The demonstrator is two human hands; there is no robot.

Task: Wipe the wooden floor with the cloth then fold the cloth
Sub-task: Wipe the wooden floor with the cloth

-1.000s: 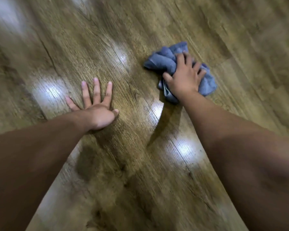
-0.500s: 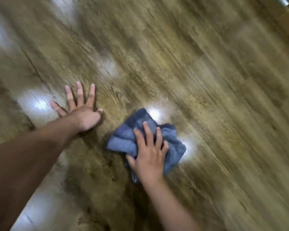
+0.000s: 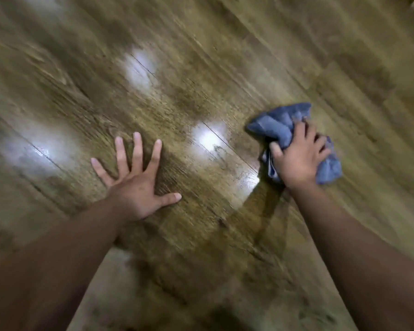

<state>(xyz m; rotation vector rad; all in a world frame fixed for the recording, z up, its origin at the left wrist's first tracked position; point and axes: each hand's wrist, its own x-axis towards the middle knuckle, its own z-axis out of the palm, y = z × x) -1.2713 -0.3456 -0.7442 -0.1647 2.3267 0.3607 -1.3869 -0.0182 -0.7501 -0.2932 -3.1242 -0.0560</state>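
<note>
On the wooden floor (image 3: 201, 68), out to my right, the blue cloth (image 3: 280, 125) lies bunched under my right hand (image 3: 299, 158), whose fingers and thumb curl round it and press it down against the boards. My left hand (image 3: 134, 185) is well apart from it, flat on the planks with fingers straight and spread, propping me up. I judge I am in the wiping step, mid-stroke, with the folding not begun. The next move, as I see it, calls for steady downward pressure while I drag the wad across the boards, with my weight on the left palm.
</note>
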